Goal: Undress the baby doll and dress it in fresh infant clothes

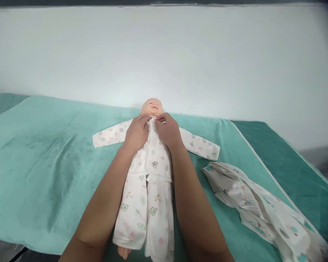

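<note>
A baby doll (152, 106) lies on its back, head at the far end. It wears a white long-sleeved top (155, 155) and white trousers (131, 211), both printed with small animals. At the left side of the collar, my left hand (138, 133) is closed on the top's cloth near the neck. Opposite it, my right hand (168, 130) pinches the other side of the front edge just below the chin. The fingertips partly cover the collar. Both sleeves stretch out sideways, and a bare foot (124, 251) shows below one trouser leg.
Another white printed garment or cloth (251, 203) lies crumpled at the right. Under everything is a light green blanket (43, 163) with a few creases, over a darker green cover (287, 160). A white wall (164, 54) rises behind the far edge.
</note>
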### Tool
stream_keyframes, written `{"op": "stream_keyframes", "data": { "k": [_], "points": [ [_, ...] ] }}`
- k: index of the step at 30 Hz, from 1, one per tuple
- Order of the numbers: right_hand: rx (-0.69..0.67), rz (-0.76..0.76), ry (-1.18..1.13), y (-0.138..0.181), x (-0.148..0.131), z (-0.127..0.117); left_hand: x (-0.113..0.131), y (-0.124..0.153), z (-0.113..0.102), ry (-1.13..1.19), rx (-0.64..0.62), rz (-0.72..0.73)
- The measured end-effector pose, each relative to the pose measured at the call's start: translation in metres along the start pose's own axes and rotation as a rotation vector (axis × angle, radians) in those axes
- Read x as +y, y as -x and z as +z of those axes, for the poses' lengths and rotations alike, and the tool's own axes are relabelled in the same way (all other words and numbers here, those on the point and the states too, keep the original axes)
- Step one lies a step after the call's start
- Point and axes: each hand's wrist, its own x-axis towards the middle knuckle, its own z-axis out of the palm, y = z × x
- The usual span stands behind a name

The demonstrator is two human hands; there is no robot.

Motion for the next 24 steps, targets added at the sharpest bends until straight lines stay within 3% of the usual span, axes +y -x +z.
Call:
{"op": "stream_keyframes", "data": {
  "k": [3, 12, 20, 24],
  "points": [
    [0.054, 0.014, -0.04, -0.003, 0.003, 0.001, -0.001, 0.0, 0.001, 0.001, 0.002, 0.006],
    [0.043, -0.051, -0.131, -0.002, 0.004, 0.001, -0.001, 0.001, 0.001, 0.067, 0.028, -0.02],
    [0.004, -0.037, 0.149, 0.008, -0.011, 0.005, -0.003, 0.001, 0.001, 0.1, 0.024, -0.019],
    [0.008, -0.088, 0.182, 0.007, -0.011, 0.008, -0.004, 0.001, 0.0, 0.079, -0.001, -0.013]
  ]
}}
